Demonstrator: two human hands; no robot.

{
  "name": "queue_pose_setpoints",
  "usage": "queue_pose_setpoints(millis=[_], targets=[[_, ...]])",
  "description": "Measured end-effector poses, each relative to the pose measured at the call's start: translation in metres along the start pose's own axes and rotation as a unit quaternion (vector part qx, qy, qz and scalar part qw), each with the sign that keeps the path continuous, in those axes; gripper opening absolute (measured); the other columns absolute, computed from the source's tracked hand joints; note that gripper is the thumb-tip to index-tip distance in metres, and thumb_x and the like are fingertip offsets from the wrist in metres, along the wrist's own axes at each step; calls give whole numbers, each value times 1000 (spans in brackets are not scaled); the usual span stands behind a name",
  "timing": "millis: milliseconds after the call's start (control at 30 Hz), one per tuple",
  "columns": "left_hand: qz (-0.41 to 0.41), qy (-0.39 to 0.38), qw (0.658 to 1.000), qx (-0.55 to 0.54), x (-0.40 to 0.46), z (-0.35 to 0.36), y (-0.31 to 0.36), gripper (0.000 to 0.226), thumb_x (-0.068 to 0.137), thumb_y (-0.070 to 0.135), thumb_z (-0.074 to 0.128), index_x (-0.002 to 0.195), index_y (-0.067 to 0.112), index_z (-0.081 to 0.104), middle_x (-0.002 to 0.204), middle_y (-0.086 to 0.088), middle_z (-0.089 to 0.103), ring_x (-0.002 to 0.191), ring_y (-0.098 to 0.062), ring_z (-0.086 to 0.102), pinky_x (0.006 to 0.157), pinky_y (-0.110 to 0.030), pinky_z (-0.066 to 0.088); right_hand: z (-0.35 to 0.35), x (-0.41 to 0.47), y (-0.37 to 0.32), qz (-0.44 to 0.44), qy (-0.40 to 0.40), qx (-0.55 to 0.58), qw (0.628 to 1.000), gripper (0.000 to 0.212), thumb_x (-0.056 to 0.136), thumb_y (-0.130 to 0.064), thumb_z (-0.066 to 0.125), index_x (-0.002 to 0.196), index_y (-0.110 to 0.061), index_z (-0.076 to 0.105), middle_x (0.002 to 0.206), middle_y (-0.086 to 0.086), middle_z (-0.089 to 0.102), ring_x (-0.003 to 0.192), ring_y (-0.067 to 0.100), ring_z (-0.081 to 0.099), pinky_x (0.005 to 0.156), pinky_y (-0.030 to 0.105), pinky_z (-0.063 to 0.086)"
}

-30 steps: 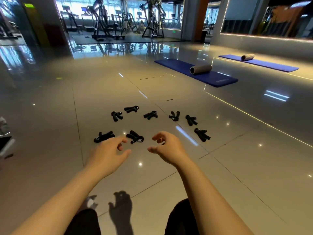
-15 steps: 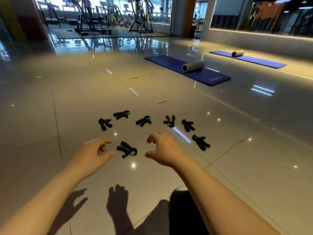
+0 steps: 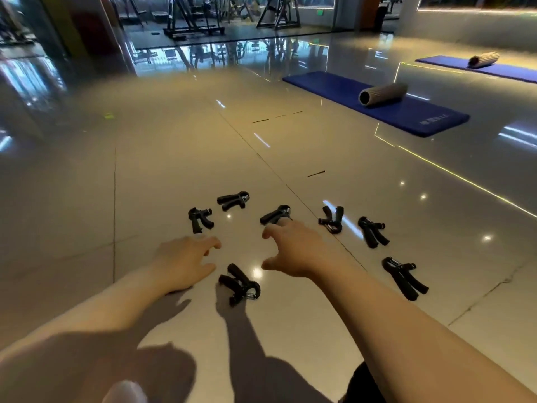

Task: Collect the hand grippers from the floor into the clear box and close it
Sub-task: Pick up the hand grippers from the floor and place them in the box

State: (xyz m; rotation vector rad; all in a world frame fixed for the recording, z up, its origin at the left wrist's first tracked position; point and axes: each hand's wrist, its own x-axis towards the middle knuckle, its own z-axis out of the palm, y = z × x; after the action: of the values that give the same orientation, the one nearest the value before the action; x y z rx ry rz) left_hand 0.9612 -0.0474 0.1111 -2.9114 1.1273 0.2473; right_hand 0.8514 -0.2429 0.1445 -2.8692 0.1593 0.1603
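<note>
Head view looks down over two bare forearms stretched out above a glossy tiled floor point(image 3: 87, 199), where seven black hand grippers lie scattered: one nearest the person point(image 3: 239, 284), one far left point(image 3: 200, 219), one at the back point(image 3: 233, 200), one in the middle point(image 3: 275, 214), a fifth point(image 3: 331, 219) and a sixth point(image 3: 372, 231) further right, and the last at the near right point(image 3: 404, 277). The left hand point(image 3: 186, 261) hovers low just beside the nearest gripper, fingers loosely spread and holding nothing. The right hand point(image 3: 293, 248) reaches toward the middle gripper, fingers parted and slightly curled, fingertips right at its handles; whether they touch it cannot be told. The clear box is not in view. Further off lie a blue exercise mat point(image 3: 377, 103) with a grey foam roller point(image 3: 382, 94) on it. Each gripper looks like a rigid, fairly light tool: two padded handles splayed from a sprung metal coil. The handles should give a sure, non-slip hold and nothing seems fragile. Closing the fingers round both handles near the coil would probably keep one from swinging, and several might be carried in one hand.
</note>
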Motion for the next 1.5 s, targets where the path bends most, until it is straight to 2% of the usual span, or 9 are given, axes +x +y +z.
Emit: queue_pose_setpoints(millis=[167,367,567,667,733,900,1067,1300,1500], targets=[[-26,-84,996,-17,43,53,-58,48,92,35,53,137,30,37,127,6,49,106,-15,53,90,-30,46,38,93,-3,-37,-98,-87,991,66,85,-46,62,141,-23,34,140,6,38,125,27,40,95,40,43],[-61,-112,992,4,89,111,-131,54,89,50,50,136,34,31,129,10,44,108,-13,50,74,-25,38,112,182,16,-31,-209,-120,970,66,85,-42,63,141,-23,33,135,7,40,119,28,43,86,38,46],[-89,-138,986,11,126,187,-191,65,86,53,49,143,35,21,145,7,30,129,-16,35,96,-30,36,214,247,14,-11,-285,-87,954,68,82,-36,66,139,-24,31,129,8,40,110,28,47,80,36,46],[-72,-141,987,-15,135,220,-209,71,82,47,58,143,29,26,148,1,29,133,-22,36,99,-34,38,263,272,6,-11,-267,-75,961,75,82,-36,65,142,-29,20,143,10,23,117,33,41,82,41,47],[-38,-127,991,-26,140,241,-221,79,68,52,67,136,22,40,138,-7,46,118,-30,54,85,-39,51,291,284,1,-6,-250,-85,965,73,86,-38,61,143,-31,16,148,10,17,120,32,38,81,41,46],[-60,-179,977,-99,147,287,-226,76,80,45,48,148,36,16,156,-7,10,141,-26,18,111,-36,23,329,290,-2,-23,-248,-146,957,65,91,-30,54,143,-23,17,145,15,23,127,36,31,75,37,42],[-8,-168,985,-43,168,295,-216,80,78,44,63,144,33,19,141,-9,27,129,-31,30,99,-40,32,328,277,10,-6,-240,-111,964,57,89,-23,55,138,-20,26,145,11,21,127,35,28,73,35,44],[99,-150,982,-54,176,293,-209,63,67,21,70,126,17,48,118,-11,42,113,-32,43,90,-36,40,284,251,31,39,-240,-102,965,56,74,-47,67,115,-20,39,125,4,31,103,25,40,69,31,41],[129,-68,981,-131,172,249,-187,66,70,55,46,127,22,50,127,-3,35,115,-23,43,81,-33,52,257,222,55,32,-100,-139,985,42,70,-43,68,100,-18,53,96,3,50,83,23,46,63,31,35]])
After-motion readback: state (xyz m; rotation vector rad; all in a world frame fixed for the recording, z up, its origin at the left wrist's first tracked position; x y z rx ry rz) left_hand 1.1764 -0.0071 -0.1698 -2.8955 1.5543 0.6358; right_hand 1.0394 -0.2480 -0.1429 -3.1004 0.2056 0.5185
